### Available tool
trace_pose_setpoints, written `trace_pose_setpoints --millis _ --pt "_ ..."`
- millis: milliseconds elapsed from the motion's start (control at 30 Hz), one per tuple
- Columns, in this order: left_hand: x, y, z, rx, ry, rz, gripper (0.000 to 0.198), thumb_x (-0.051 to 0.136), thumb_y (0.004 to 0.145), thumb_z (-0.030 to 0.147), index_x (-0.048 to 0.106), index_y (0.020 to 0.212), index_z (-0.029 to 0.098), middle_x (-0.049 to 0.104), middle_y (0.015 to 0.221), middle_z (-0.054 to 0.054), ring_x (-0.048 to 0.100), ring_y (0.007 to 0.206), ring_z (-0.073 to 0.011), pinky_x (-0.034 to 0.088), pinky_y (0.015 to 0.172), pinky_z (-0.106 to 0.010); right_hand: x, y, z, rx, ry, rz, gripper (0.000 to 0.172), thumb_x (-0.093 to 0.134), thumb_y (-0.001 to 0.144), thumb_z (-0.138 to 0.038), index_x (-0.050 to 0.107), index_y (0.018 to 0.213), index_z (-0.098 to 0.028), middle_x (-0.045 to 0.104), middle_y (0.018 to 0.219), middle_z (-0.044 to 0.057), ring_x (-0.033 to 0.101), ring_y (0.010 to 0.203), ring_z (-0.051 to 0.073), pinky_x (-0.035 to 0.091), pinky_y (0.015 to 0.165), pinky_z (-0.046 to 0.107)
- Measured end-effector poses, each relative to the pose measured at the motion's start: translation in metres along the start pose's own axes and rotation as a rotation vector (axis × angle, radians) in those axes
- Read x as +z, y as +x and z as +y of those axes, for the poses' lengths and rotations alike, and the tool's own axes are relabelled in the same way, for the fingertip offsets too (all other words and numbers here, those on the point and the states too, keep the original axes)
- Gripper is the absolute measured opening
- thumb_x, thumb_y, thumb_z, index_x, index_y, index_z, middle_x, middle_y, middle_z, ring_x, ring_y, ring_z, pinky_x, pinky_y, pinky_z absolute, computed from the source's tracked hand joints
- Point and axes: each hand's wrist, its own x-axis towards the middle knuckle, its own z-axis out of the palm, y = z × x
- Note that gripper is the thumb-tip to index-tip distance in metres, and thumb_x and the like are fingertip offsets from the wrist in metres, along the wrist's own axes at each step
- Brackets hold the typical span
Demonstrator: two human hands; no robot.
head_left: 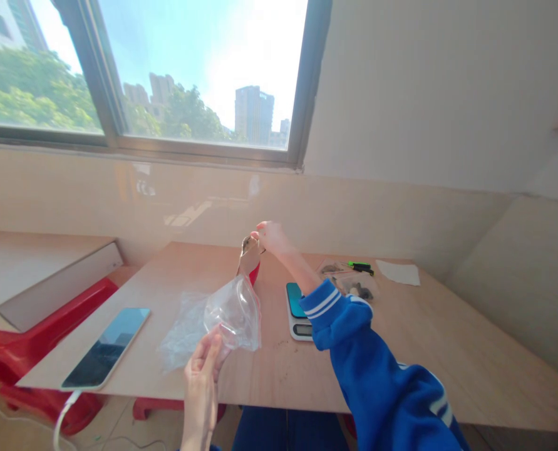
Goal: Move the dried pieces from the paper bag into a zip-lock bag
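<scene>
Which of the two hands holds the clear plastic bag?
The left hand grips the clear plastic bag; the right hand, in a blue sleeve, pinches a brown paper piece instead.

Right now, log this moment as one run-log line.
left hand: clear plastic bag | right hand: brown paper pouch | nearby: kitchen scale

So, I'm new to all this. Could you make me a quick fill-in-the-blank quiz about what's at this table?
1. The left hand holds a clear bag made of ____.
2. The right hand, coming out of a ____ sleeve, pinches the top of a brown paper pouch.
3. The digital kitchen scale stands on a table with a ____ top.

Missing words: plastic; blue; wooden.
</scene>
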Motion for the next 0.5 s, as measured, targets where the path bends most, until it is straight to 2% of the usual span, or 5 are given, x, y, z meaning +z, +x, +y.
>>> trace_pose_setpoints --millis 167,300,400,433,500 --pt "0.002 -0.002 -0.002 0.021 0.014 -0.029 0.04 0.076 0.071 0.039 0.071 0.104 0.018 0.068 0.122 -0.009 0.057 0.121 -0.027 0.041 0.109 -0.041 0.004 0.0 0.006 0.024 0.046 0.057 0.028 0.05 0.077 -0.002 0.064 0.098 -0.015 0.064 0.082 0.004 0.061 0.077 0.015 0.049 0.073 0.026" --pt "-0.001 0.001 -0.002 0.017 -0.001 -0.018 0.034 0.074 0.075 0.035 0.071 0.105 0.019 0.067 0.122 -0.008 0.056 0.123 -0.0239 0.04 0.109 -0.037 0.006 -0.006 0.024 -0.027 0.16 0.174 0.021 0.049 0.083 -0.012 0.065 0.095 -0.016 0.067 0.087 0.005 0.062 0.078 0.015 0.049 0.079 0.028" --pt "-0.008 0.004 0.003 0.051 0.0 0.006 0.033 0.073 0.076 0.033 0.07 0.106 0.019 0.066 0.125 -0.007 0.058 0.121 -0.0229 0.043 0.106 -0.035 0.007 -0.032 0.053 -0.09 0.231 0.287 0.021 0.045 0.087 -0.017 0.064 0.096 -0.015 0.068 0.098 0.007 0.062 0.085 0.015 0.048 0.083 0.029" --pt "-0.011 0.005 0.005 0.063 -0.001 0.009 0.034 0.073 0.075 0.033 0.069 0.107 0.02 0.065 0.126 -0.007 0.059 0.119 -0.0228 0.046 0.104 -0.034 0.009 -0.045 0.064 -0.092 0.224 0.254 0.022 0.045 0.087 -0.017 0.064 0.096 -0.015 0.068 0.098 0.008 0.062 0.087 0.016 0.048 0.083 0.03" --pt "-0.015 0.006 0.01 0.084 -0.005 0.004 0.038 0.073 0.075 0.034 0.068 0.11 0.021 0.063 0.13 -0.006 0.063 0.113 -0.0224 0.049 0.099 -0.033 0.015 -0.075 0.087 -0.102 0.156 0.017 0.019 0.047 0.085 -0.015 0.065 0.092 -0.014 0.069 0.096 0.009 0.062 0.088 0.018 0.048 0.082 0.03"
